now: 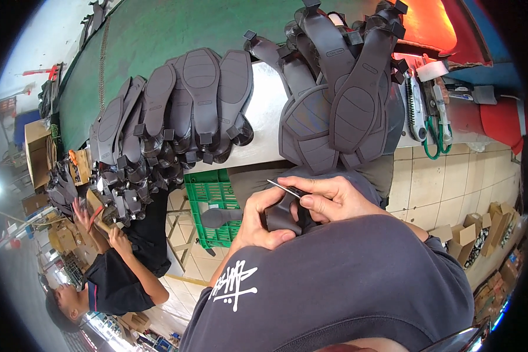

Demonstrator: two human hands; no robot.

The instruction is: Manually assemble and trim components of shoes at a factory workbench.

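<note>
In front of my body, my left hand [263,220] is closed round a dark heel piece [284,216] of a shoe sole. A dark rounded sole end [220,218] shows just left of that hand; whether it belongs to the same piece I cannot tell. My right hand [334,198] pinches a slim knife [285,188] with a narrow metal blade. Its tip points up and left, above the heel piece and close to the left fingers. The right fingers partly cover the knife's handle.
Dark heeled soles [199,76] lie in a row along the bench [261,111], with another pile [358,105] ahead. At right are a utility knife [415,114], green-handled scissors [433,139] and a tape roll [432,70]. A green crate [208,190] stands below. A co-worker [120,276] works at left.
</note>
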